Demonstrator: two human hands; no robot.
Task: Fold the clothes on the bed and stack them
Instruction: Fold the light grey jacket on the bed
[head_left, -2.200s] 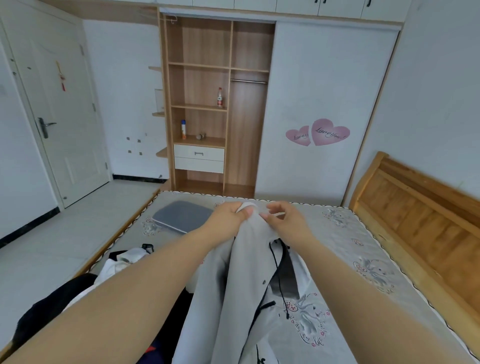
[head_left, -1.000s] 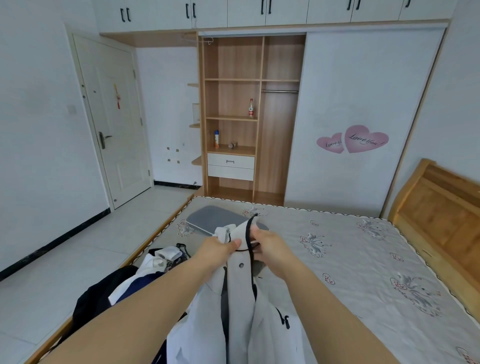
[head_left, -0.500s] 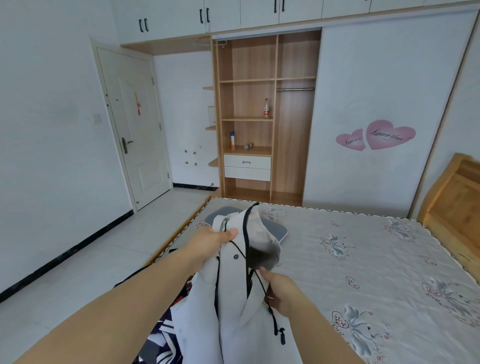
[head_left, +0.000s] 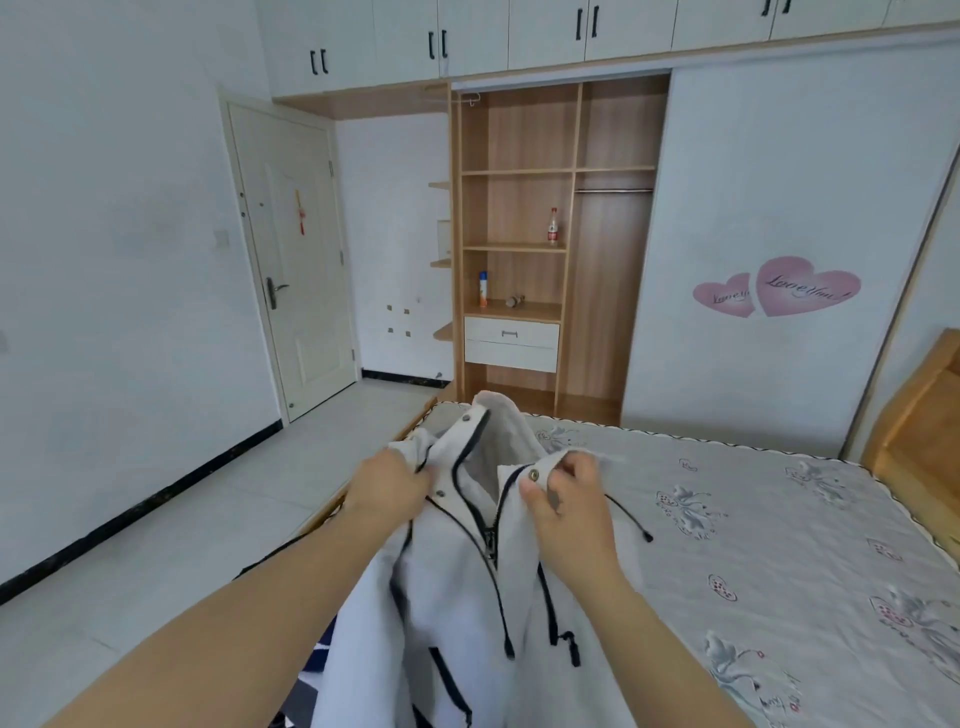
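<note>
The white jacket with dark piping hangs in the air in front of the person, over the near left part of the bed, its collar opening facing the camera and its body dropping out of view at the bottom edge. It is not yet laid flat, so by my reading the folding of this garment has not begun; no finished stack shows anywhere on the bed, and a dark-and-white patch of other clothing peeks out below the jacket's left side. Most of the task looks still ahead.

Both arms reach forward from the lower corners toward the jacket's collar. The left hand grips the collar's left edge, fingers curled round the fabric. The right hand pinches the right edge beside a metal snap, thumb on the front and fingers bent behind. The 2 hands sit level, apart, holding the neck open.

Beyond the jacket, an open wardrobe stands past the bed's far edge.
</note>
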